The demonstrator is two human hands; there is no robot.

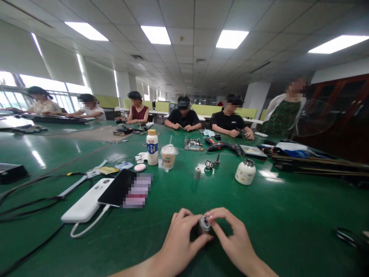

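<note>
A small grey metal cylinder (205,226) with dark openings in its top end stands near the table's front edge, between both hands. My left hand (181,239) is closed around its left side, with the thumb in front and the forefinger behind. From the right, my right hand (235,237) curls its fingers to the cylinder's upper rim; whether a smaller part lies under those fingertips I cannot make out. Farther forward stands a second, similar metal cylinder (197,173). Beside it lie a round shiny metal part (209,165) and a small dark pointed part (217,159).
On the green table (276,215) are a white power bank (86,202), a black phone (117,188), a bottle (152,148), a plastic cup (168,157), a pale jar (245,172), a circuit board (193,144) and a power drill (221,146). Several people sit opposite; one stands.
</note>
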